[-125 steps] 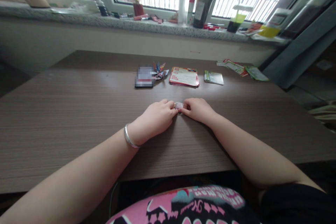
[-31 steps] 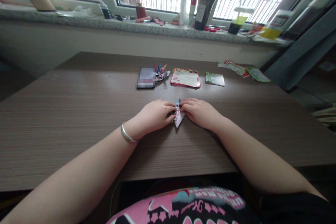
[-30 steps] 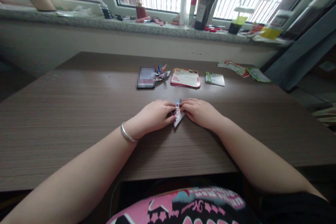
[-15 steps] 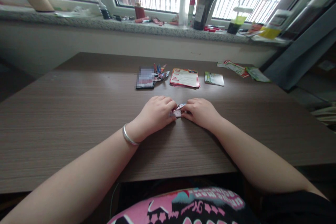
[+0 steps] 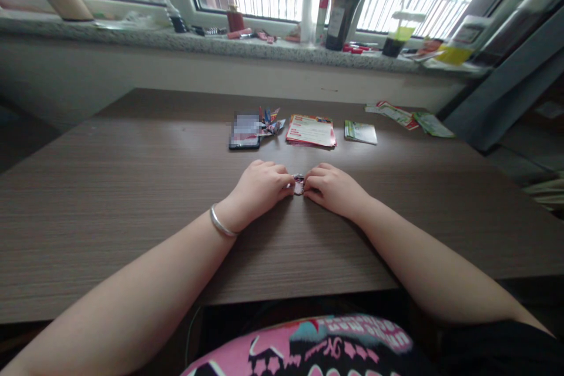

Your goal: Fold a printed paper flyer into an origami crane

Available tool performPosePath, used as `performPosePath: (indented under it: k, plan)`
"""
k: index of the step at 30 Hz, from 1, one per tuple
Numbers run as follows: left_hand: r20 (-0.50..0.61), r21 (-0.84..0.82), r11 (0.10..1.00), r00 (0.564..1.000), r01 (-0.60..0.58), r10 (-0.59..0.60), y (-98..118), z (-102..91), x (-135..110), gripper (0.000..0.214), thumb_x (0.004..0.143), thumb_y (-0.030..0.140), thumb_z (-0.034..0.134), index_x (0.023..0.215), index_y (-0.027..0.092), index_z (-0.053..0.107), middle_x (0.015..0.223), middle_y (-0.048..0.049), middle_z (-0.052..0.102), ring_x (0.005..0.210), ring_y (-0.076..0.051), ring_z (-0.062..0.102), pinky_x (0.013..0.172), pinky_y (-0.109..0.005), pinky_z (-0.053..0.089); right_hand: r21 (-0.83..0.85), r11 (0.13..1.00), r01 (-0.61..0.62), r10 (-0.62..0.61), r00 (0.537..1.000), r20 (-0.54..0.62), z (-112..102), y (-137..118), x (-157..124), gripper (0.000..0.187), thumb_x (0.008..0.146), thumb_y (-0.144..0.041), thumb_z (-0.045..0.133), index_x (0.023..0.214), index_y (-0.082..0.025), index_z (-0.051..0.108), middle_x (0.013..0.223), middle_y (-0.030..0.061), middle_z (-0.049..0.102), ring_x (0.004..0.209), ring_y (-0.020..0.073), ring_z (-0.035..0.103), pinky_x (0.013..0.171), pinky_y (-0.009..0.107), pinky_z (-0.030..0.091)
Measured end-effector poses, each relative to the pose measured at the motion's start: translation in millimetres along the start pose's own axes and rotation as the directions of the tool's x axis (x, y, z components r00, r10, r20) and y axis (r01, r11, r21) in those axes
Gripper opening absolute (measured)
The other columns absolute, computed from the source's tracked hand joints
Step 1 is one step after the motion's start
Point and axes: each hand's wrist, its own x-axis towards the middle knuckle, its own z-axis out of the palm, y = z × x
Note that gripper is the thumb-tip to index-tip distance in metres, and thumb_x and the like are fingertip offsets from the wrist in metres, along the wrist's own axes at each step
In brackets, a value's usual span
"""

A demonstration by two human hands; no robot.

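Observation:
A small folded piece of patterned paper (image 5: 298, 184) lies on the brown wooden table (image 5: 110, 188), pinched between both hands. My left hand (image 5: 259, 188), with a silver bangle on its wrist, has its fingers curled and pressed on the paper's left side. On the right side my right hand (image 5: 332, 188) grips it with bent fingers. Most of the paper is hidden by the fingertips.
Behind the hands lie a phone (image 5: 244, 130), a few folded paper shapes (image 5: 271, 120), a stack of red-and-white leaflets (image 5: 311, 130) and a green card (image 5: 361, 132). More leaflets (image 5: 408, 116) lie at the right. The windowsill (image 5: 264, 47) carries bottles and cups.
A second ago the paper stood out as a long pointed strip between the hands. Now it is folded down small and both hands have closed in on it.

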Motion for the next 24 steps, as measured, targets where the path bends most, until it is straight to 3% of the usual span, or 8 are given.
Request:
performPosePath:
  k: [9, 16, 24]
  plan:
    - [0.036, -0.016, 1.0, 0.999, 0.024, -0.023, 8.1, -1.1, 1.2, 0.022, 0.094, 0.035, 0.055, 0.095, 0.021, 0.072, 0.088, -0.0049, 0.068, 0.081, -0.018, 0.062, 0.066, -0.029, 0.041, 0.054, 0.997, -0.062, 0.06, 0.997, 0.041, -1.8, -1.6, 0.9, 0.015, 0.091, -0.026, 0.057, 0.097, -0.018, 0.069, 0.094, 0.0064, 0.068, 0.088, 0.0192, 0.059, 0.081, 0.03, 0.042]
    - [0.038, 0.007, 1.0, 0.999, 0.03, -0.03, 11.1, -2.1, 0.2, 0.026, 0.095, 0.034, 0.05, 0.09, 0.019, 0.07, 0.087, -0.0053, 0.068, 0.079, -0.018, 0.062, 0.063, -0.027, 0.042, -0.037, 0.997, -0.067, 0.069, 0.996, 0.051, -3.6, -5.1, 1.3, 0.023, 0.093, -0.032, 0.055, 0.105, -0.019, 0.069, 0.098, 0.0079, 0.067, 0.089, 0.0203, 0.058, 0.077, 0.03, 0.04]
    - [0.047, 0.029, 0.998, 0.998, 0.049, -0.05, 13.8, -4.7, 0.3, 0.031, 0.097, 0.035, 0.045, 0.085, 0.018, 0.069, 0.084, -0.006, 0.068, 0.073, -0.018, 0.062, 0.058, -0.028, 0.039, -0.067, 0.996, -0.057, 0.061, 0.997, 0.05, -1.2, -6.7, 2.5, 0.027, 0.096, -0.035, 0.049, 0.101, -0.022, 0.073, 0.098, 0.0073, 0.068, 0.088, 0.0192, 0.057, 0.073, 0.029, 0.038]
